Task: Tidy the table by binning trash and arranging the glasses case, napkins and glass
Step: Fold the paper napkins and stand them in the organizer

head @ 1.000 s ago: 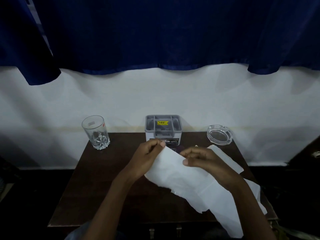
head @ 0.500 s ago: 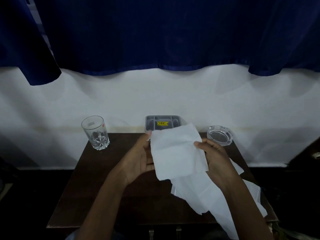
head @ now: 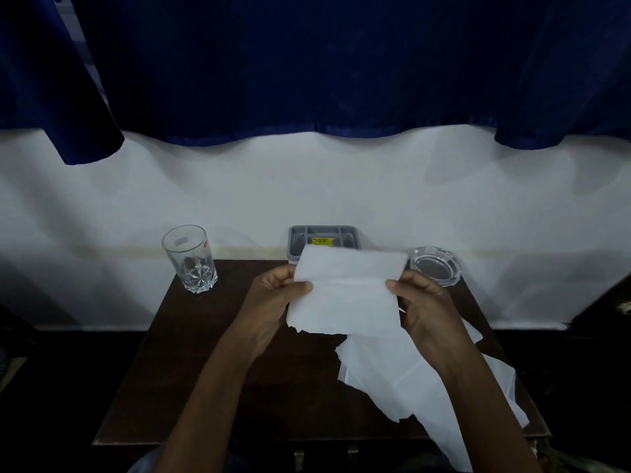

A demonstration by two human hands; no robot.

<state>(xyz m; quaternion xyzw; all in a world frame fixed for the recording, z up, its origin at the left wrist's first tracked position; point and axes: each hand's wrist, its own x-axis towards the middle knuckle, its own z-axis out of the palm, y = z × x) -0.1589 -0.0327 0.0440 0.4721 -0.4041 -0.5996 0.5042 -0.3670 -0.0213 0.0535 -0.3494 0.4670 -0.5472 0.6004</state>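
Note:
I hold a white napkin (head: 345,295) up above the middle of the dark wooden table (head: 211,363). My left hand (head: 273,308) pinches its left edge and my right hand (head: 425,310) pinches its right edge; a fold line runs across it. More white napkins (head: 409,380) lie spread on the table's right side, draping over the front edge. A clear drinking glass (head: 190,262) stands upright at the back left corner. No glasses case shows in this view.
A grey plastic organiser box (head: 322,238) with a yellow sticker stands at the back middle, half hidden by the napkin. A clear glass ashtray (head: 435,266) sits at the back right corner. White wall and dark blue curtain (head: 307,63) behind.
The napkin has been lifted off the pile and turned so it now stretches flat and wide between both hands, held higher in front of the grey box.

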